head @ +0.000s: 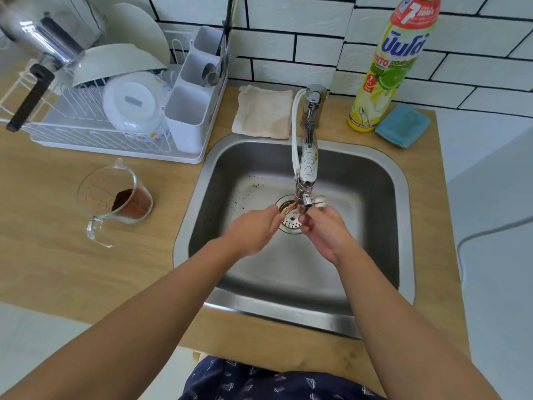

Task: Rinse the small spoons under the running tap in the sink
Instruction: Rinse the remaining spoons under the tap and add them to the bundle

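1. Both hands are meeting right under the spout, over the drain. The left hand (pixel 253 229) is pinching the handle ends of the small spoons (pixel 289 209), a thin gold-looking bundle sticking out past its fingertips toward the tap (pixel 307 157).
2. The right hand (pixel 323 226) is curling in at the other end of that bundle, fingertips right by the nozzle. Looks like it's rubbing or steadying the bowls, but honestly it's too blurry to tell whether it's actually gripping them or just touching.
3. So the spoons are sitting above the strainer (pixel 291 223), in the middle of the sink (pixel 383 180), pretty much directly under the tap outlet. I can't really make out the stream, too small and smeared.
4. Step-wise I'd say we're mid-rinse, not setting up or finishing.
5. Next move is probably turning the bundle so every side gets the water, keeping the pinch tight so nothing is slipping down onto the strainer.
6. Further out: the dish rack (pixel 109 116) with its cutlery holder (pixel 187 116) is waiting on the left, likely where these are going after. Measuring jug (pixel 115 197) with brown powder is sitting on the counter, plus a cloth (pixel 262 111), dish soap bottle (pixel 389 70) and blue sponge (pixel 402 125) behind the sink.
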{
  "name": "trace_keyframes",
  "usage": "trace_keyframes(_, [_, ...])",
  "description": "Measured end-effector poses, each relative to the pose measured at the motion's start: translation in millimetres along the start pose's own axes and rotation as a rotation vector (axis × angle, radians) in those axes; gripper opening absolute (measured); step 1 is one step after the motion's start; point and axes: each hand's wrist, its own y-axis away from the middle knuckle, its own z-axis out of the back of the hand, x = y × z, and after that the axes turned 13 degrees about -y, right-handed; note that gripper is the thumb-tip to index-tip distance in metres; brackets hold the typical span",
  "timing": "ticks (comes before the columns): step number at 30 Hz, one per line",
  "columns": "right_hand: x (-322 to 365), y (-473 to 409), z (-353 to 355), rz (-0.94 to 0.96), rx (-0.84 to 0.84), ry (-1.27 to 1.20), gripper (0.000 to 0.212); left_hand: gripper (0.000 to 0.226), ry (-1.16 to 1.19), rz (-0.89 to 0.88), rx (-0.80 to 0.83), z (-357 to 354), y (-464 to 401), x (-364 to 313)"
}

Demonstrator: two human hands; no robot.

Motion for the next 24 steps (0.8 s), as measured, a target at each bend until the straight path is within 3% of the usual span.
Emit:
trace_keyframes(2, [-0.6, 0.4, 3.7, 0.015, -0.068, -0.051, 0.013, 0.028, -0.135, -0.046, -0.1, -8.8, 7.1, 1.6])
trace_keyframes(6, [-4.2, 3.1, 4.5, -0.022, 0.005, -0.034, 0.01, 0.025, -0.229, -0.08, -0.093, -21.9, 12.9, 9.7])
trace_keyframes(11, [-8.5, 4.5, -1.2, 0.038, 0.006, 0.04, 0.009, 0.025, 0.092, -0.08, 0.096, -21.9, 13.2, 12.5])
trace_keyframes(14, [-8.5, 3.9, -2.3, 0.066, -0.041, 0.061, 0.022, 0.025, 0.297, -0.071, 0.131, -19.6, 11.8, 13.5])
trace_keyframes(24, [-8.4, 2.7, 3.2, 0.004, -0.122, -0.052, 0.018, 0.025, 0.375, -0.079, 0.139, -20.6, 12.5, 14.5])
